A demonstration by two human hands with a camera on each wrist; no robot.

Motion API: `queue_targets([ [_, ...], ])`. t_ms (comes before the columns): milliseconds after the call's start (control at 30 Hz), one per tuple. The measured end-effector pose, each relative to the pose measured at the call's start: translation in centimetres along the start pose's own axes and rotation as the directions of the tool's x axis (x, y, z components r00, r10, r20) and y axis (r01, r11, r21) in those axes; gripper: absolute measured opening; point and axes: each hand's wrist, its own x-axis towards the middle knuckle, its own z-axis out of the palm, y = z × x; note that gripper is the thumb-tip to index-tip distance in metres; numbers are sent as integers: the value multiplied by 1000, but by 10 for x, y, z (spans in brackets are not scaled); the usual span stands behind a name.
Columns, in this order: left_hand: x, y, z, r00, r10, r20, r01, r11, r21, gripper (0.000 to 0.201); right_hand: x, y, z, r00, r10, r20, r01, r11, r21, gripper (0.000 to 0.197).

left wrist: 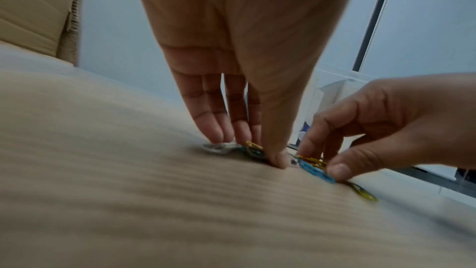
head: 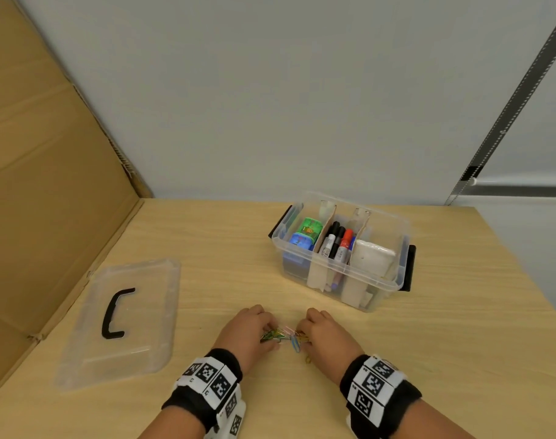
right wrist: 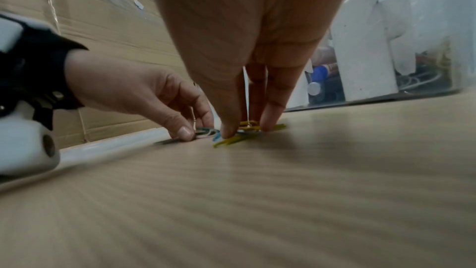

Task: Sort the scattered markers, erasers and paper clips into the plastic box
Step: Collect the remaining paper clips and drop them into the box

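Several coloured paper clips [head: 286, 337] lie in a small heap on the wooden table near its front edge. My left hand [head: 268, 336] pinches the green and yellow clips [left wrist: 253, 149] on the heap's left side between thumb and fingers. On the right side my right hand [head: 304, 336] pinches yellow and blue clips [right wrist: 247, 129], fingertips down on the table. One yellow clip [left wrist: 363, 192] lies loose just beside the right thumb. The clear plastic box [head: 297, 269] stands open behind the hands, with erasers [head: 305, 232] in its left compartment and markers [head: 336, 242] in the middle one.
The box's clear lid [head: 121, 321] with a black handle lies flat at the left. A cardboard wall [head: 48, 185] runs along the table's left side. A white object [head: 371, 255] fills the box's right compartment. The table's right edge is close to the box.
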Motion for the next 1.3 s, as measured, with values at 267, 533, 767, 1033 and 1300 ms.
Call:
queue_targets([
  [267,7,16,-7,997,55,57,-67,967,246,26,17,-11,-2,991,128,-46,-130,991,-36,21],
  [533,16,12,-5,995,-2,98,-14,986,166,25,7,26,-19,922,375,95,-312,578,754,15],
  [767,13,-9,-10,993,-59,99,105,818,-565,25,-15,33,-24,929,185,320,-186,-514,837,13],
  [1033,8,-13,-26,909,-253,332,294,-178,-939,20,-10,13,-23,980,154,124,-197,807,557,25],
  [1300,-1,-16,-24,972,-218,91,224,732,-644,34,-13,10,-17,980,-34,194,13,994,111,11],
])
